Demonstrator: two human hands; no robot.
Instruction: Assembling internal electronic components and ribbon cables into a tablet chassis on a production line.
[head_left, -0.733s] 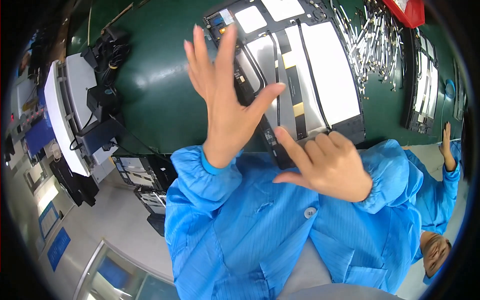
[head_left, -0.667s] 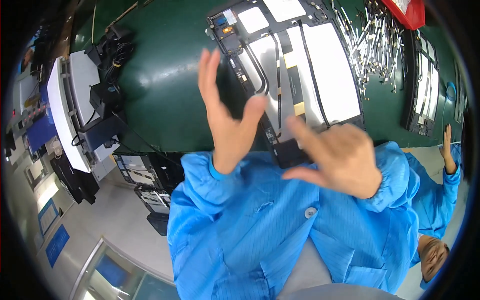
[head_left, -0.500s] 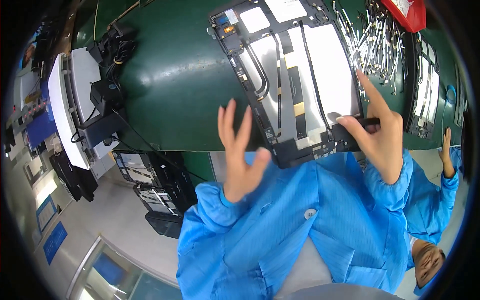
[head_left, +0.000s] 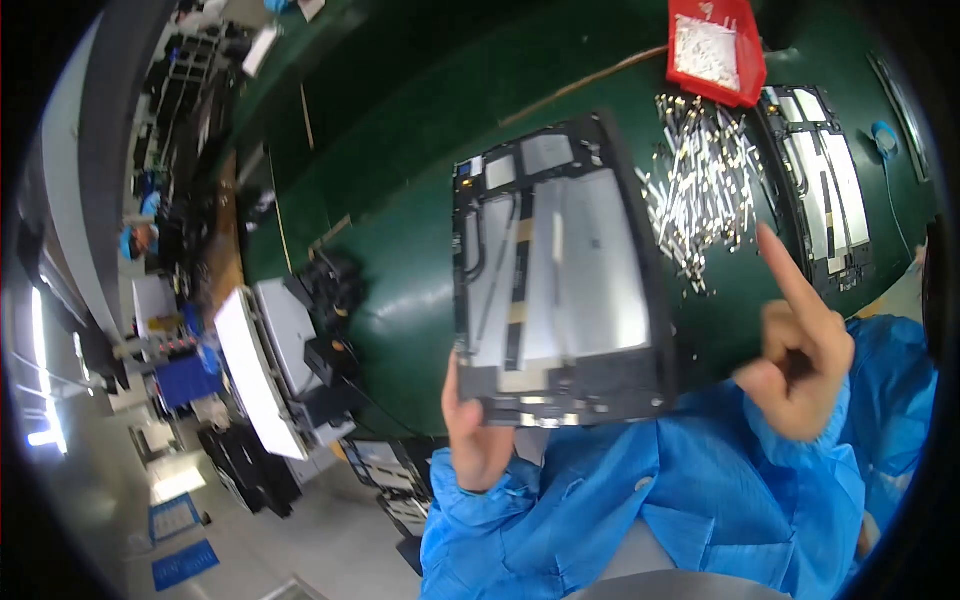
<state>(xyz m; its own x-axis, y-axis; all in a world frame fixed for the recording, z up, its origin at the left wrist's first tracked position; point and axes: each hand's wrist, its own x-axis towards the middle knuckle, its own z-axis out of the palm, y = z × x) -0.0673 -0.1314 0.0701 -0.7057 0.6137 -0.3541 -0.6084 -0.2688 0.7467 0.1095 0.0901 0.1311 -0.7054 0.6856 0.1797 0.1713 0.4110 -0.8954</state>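
A tablet without its back cover, with silver battery panels, black ribbon cables and a black frame, is raised and slightly blurred over the near edge of the bench. My left hand grips its lower left corner, the thumb on top and the other fingers partly hidden beneath. To the right of the tablet, my right hand is in the air with the index finger stretched out and the other fingers bent. Nothing shows in it. Beyond its fingertip lies a heap of short black and white strips.
A red bin of small white pieces stands behind the heap. Another opened tablet lies at the right on the green bench. White equipment and black adapters occupy the left side. A person in blue is at the right.
My right hand has let go of the tablet and moved off to the right. My left hand, free before, now holds its lower left corner. The view has also shifted.
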